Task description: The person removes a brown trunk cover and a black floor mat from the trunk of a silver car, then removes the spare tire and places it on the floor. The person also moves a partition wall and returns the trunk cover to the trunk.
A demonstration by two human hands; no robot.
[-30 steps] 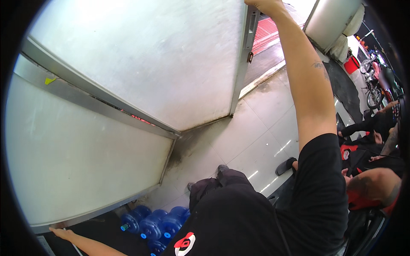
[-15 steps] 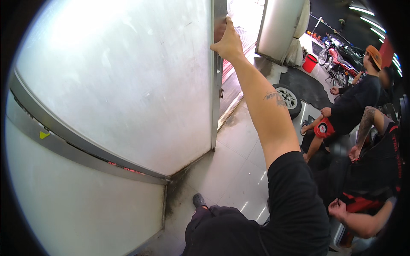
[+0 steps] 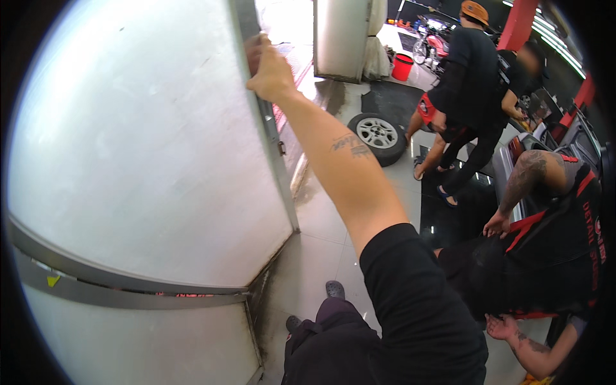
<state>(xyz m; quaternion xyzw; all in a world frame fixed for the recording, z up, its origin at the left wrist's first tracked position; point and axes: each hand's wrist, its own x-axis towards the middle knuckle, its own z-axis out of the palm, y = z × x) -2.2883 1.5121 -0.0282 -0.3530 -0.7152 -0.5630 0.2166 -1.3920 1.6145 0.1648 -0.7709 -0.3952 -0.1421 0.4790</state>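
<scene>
My bare right arm reaches up from the lower right, and the hand (image 3: 274, 78) grips the metal-framed edge of a large white door panel (image 3: 147, 141). The thumb lies on the near side of the frame, and the fingertips go round its edge, partly hidden. Below the grip, a small latch fitting (image 3: 281, 148) sits on that edge. My left hand is out of view. A second white panel (image 3: 141, 340) stands lower left, with a yellow tag (image 3: 53, 280) on its grey rail.
A bright gap separates the door from another white panel (image 3: 340, 38). Beyond lie a car wheel (image 3: 377, 131), a black mat (image 3: 388, 102), a red bucket (image 3: 402, 67) and a red motorcycle (image 3: 436, 46). Several people in dark clothes, one a person in an orange cap (image 3: 471, 70), stand close on the right.
The view has swung right, so the door and my hand sit further left. My right hand keeps its grip on the door edge. The person in the cap has turned and now stands more upright.
</scene>
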